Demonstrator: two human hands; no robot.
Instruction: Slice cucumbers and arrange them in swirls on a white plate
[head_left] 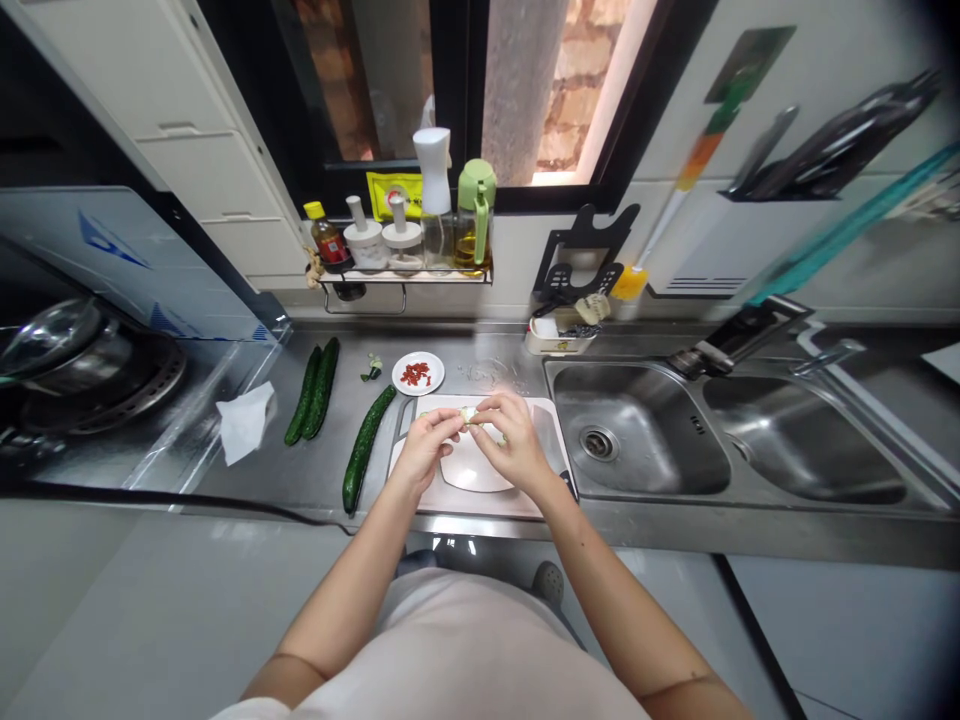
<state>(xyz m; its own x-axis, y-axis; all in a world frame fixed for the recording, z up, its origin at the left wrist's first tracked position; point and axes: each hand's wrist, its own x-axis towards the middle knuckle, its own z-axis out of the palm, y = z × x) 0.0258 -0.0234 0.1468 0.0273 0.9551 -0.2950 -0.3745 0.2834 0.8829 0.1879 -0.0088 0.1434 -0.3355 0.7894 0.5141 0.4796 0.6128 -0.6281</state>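
My left hand [429,446] and my right hand [513,440] meet over the cutting board [427,502]. Between their fingertips is a small whitish-green piece [468,414], perhaps a vegetable scrap; its kind is too small to make out. Both hands are closed in a pinch on it. Beneath them a wide-bladed kitchen knife [474,473] lies flat on the board, its dark handle partly visible at the right edge. A whole cucumber [367,448] lies left of the board. Behind it is a white plate [400,379] of chopped red pieces [415,374], with small green-and-white scraps [372,368] beside it.
Two more cucumbers [321,390] and a white paper towel [246,422] lie farther left, toward the stove pot [82,350]. The double sink [637,430] and faucet [739,338] are on the right. A seasoning rack [405,277] hangs under the window.
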